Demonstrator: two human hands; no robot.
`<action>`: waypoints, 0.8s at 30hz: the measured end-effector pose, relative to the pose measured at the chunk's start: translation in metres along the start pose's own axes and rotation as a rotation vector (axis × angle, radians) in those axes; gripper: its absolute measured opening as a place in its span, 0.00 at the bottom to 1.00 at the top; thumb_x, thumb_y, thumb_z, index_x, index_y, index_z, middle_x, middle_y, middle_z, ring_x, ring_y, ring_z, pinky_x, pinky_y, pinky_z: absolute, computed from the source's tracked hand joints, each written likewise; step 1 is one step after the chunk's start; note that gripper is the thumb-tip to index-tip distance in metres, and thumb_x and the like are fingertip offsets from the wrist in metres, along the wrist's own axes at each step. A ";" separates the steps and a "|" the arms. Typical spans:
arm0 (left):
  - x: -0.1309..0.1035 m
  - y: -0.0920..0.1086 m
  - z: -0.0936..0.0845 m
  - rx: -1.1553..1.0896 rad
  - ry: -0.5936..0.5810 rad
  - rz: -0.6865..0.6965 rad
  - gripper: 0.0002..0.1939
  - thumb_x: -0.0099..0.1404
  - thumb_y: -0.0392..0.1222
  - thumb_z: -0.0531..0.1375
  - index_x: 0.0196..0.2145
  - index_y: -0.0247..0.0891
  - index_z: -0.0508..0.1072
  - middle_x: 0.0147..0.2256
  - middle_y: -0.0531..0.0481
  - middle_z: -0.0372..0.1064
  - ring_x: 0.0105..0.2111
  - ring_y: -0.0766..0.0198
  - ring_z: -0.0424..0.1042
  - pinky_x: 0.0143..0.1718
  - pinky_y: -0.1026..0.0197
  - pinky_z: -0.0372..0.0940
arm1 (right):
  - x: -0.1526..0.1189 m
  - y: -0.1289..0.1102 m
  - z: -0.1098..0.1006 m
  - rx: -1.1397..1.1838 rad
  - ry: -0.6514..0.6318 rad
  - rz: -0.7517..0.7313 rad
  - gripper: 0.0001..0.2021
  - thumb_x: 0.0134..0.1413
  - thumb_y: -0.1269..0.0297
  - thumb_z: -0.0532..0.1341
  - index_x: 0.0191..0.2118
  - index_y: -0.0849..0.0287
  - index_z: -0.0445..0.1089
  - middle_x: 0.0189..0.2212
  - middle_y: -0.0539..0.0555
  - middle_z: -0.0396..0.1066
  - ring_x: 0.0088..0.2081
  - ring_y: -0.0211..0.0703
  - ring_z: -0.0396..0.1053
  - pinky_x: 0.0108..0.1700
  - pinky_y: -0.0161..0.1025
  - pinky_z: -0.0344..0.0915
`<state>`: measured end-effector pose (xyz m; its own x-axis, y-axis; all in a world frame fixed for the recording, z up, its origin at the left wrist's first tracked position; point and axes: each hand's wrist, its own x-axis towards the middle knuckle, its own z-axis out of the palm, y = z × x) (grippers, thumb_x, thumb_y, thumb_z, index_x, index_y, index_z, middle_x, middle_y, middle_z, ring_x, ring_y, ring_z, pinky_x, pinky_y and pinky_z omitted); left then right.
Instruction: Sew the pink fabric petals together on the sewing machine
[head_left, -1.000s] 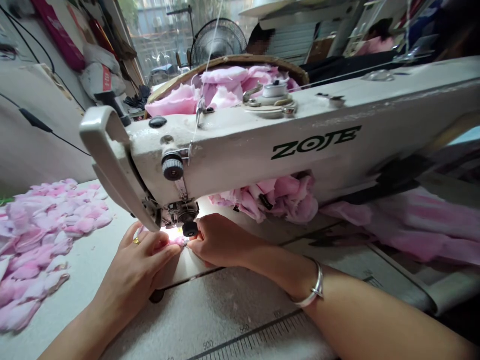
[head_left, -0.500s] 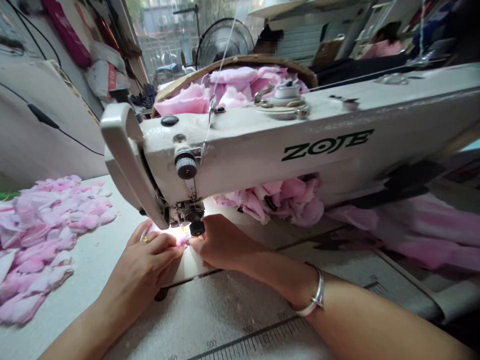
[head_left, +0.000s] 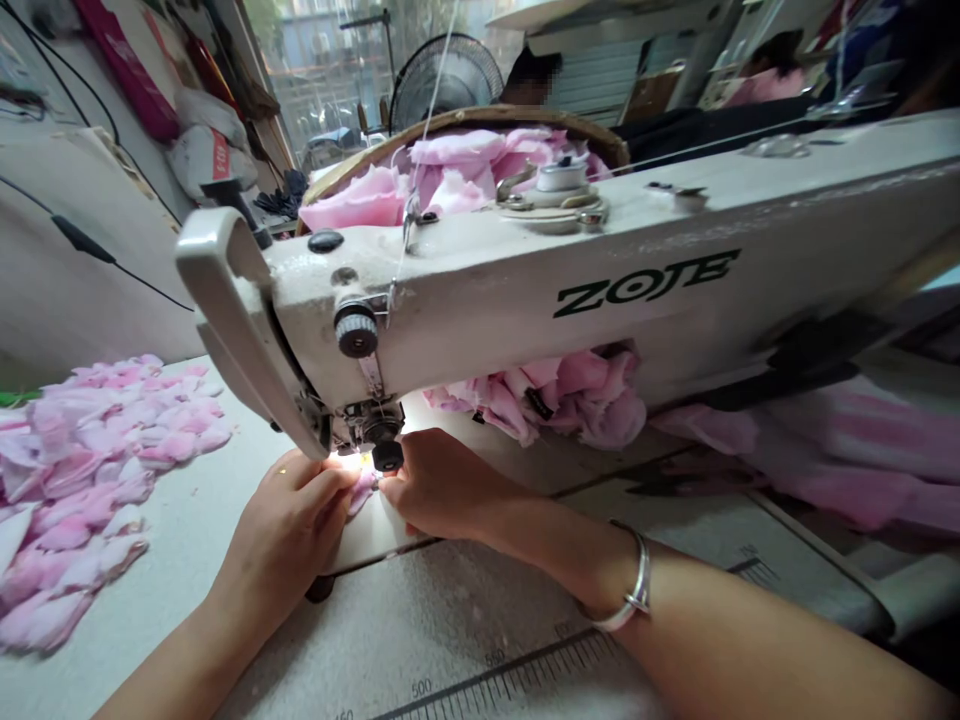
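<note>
A white sewing machine (head_left: 465,300) spans the view, its lit needle area low at the left end. Under it lies a small pink fabric piece (head_left: 363,492). My left hand (head_left: 296,510) is closed, thumb and fingertips pinching the left edge of this piece. On the other side my right hand (head_left: 442,485) is closed with bent fingers, its fingertips at the right edge of the same piece beside the presser foot; part of them is hidden behind a black knob (head_left: 388,456).
Many pink petal-like pieces (head_left: 97,470) cover the table at left. Bunched pink fabric (head_left: 577,395) sits behind the machine arm, with more fabric (head_left: 862,440) at right. Beyond stand a filled basket (head_left: 600,125), a fan (head_left: 446,80) and people.
My left hand has drawn its fingers in to a tighter pinch, exposing more of the pink piece. My right hand has hardly moved. The view has shifted slightly.
</note>
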<state>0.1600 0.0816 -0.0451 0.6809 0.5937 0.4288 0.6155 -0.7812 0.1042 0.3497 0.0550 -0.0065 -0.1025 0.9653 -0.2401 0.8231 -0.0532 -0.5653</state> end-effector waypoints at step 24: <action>0.000 0.011 -0.004 0.192 -0.034 0.114 0.13 0.70 0.36 0.50 0.47 0.41 0.70 0.35 0.51 0.68 0.34 0.63 0.67 0.51 0.47 0.58 | 0.006 0.012 -0.009 0.069 -0.055 -0.080 0.12 0.45 0.68 0.57 0.14 0.59 0.63 0.10 0.49 0.66 0.18 0.35 0.63 0.21 0.30 0.53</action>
<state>0.1649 0.0724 -0.0410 0.7614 0.5125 0.3971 0.5960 -0.7943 -0.1177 0.3641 0.0627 -0.0080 -0.1984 0.9519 -0.2335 0.7711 0.0045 -0.6367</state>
